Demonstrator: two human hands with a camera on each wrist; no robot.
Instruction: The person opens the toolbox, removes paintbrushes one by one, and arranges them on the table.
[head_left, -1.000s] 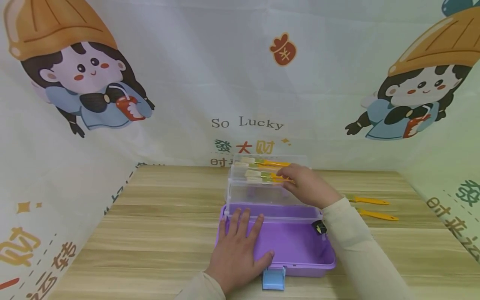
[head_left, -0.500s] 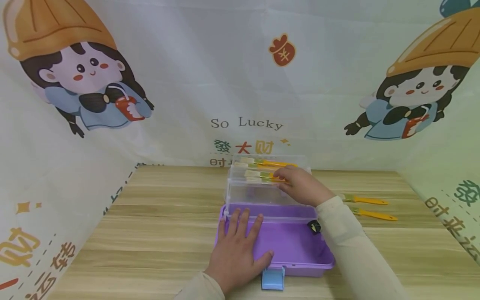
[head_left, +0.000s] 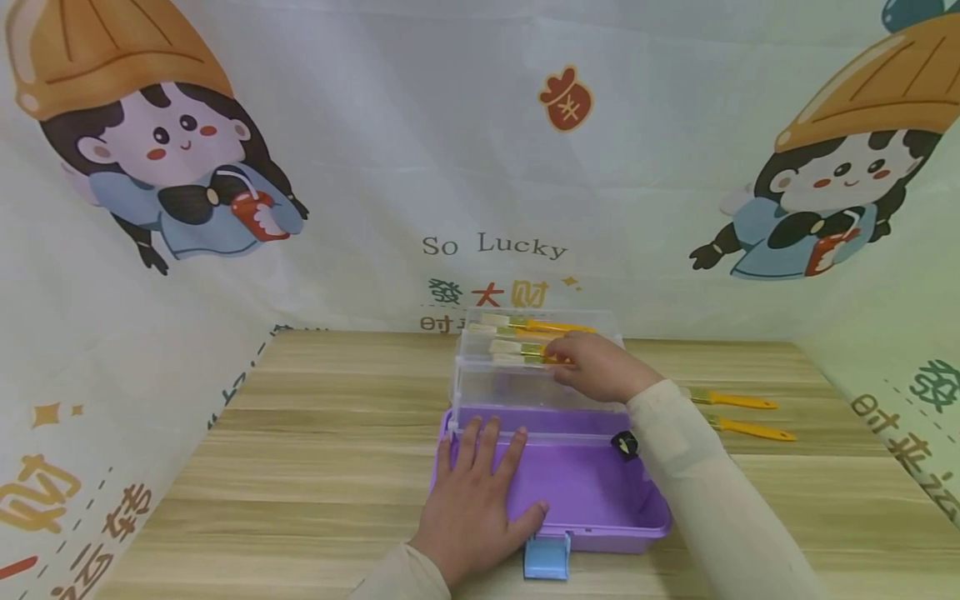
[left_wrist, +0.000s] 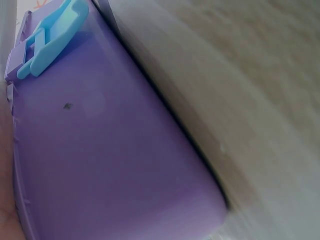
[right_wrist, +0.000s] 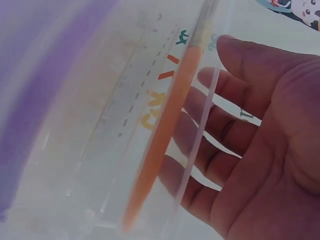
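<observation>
A purple box (head_left: 592,492) stands uncovered, with clear tiered trays (head_left: 472,383) raised at its back. My left hand (head_left: 474,508) lies spread over its left front side, thumb at the front rim above the light blue latch (head_left: 547,558). Several paintbrushes (head_left: 510,348) with pale bristles and yellow handles lie in the trays. Over the lower tray, my right hand (head_left: 603,368) reaches in from the right. The right wrist view shows its fingertips right at a brush's orange-looking handle (right_wrist: 167,130), by the tray's clear wall, with the thumb apart from the handle.
Two more paintbrushes, an upper one (head_left: 742,402) and a lower one (head_left: 757,430), lie on the wooden table (head_left: 315,467) to the right, partly behind the right sleeve. A small black item (head_left: 624,446) shows beside that sleeve. A printed cloth (head_left: 360,167) hangs behind.
My right hand and forearm have shifted a little to the left along the brushes in the tray. The left hand and the box stay as they were.
</observation>
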